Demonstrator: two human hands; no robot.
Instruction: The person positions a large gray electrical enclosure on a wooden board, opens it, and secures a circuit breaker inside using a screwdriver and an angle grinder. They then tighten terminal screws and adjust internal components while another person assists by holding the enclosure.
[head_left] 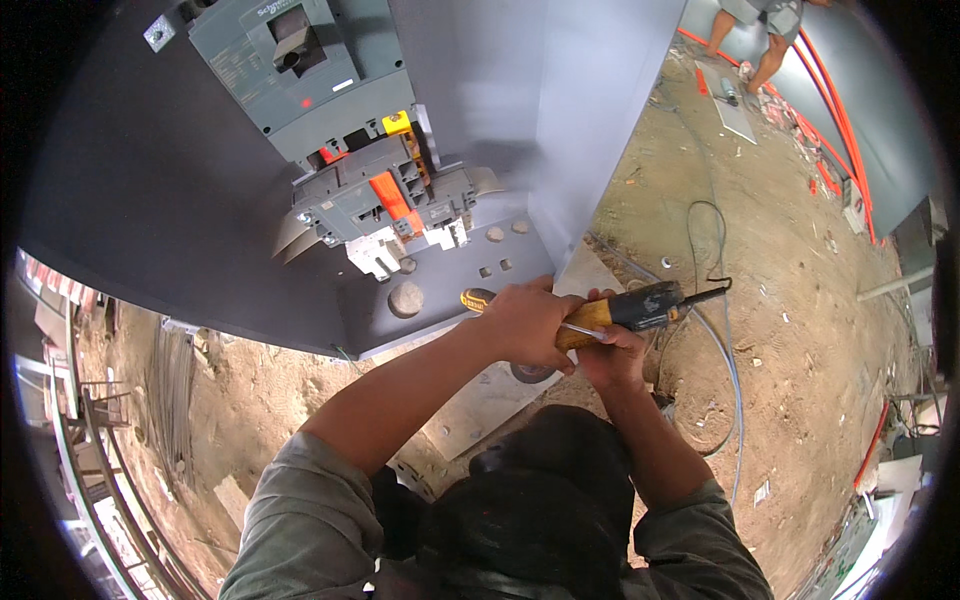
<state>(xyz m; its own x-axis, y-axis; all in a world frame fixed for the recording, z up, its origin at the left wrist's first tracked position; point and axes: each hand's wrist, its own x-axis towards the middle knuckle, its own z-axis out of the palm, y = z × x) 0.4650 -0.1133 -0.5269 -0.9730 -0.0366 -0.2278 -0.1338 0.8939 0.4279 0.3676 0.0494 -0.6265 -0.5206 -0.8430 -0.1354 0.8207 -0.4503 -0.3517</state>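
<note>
The power tool [640, 306] is yellow and black, the cabinet [200, 200] grey.

Both hands [528, 322] close together, fingers [626, 342] curled in a grip, bare forearms [410, 388] angled inward

Wears a loose, creased left sleeve [305, 515] and right sleeve [700, 545] in dull grey-green, ending well back from the fingers [628, 342]. Leaves both forearms [410, 390] bare. Shows rounded black legwear [560, 450] nearer the body than the fingers, too dark for seams.
</note>
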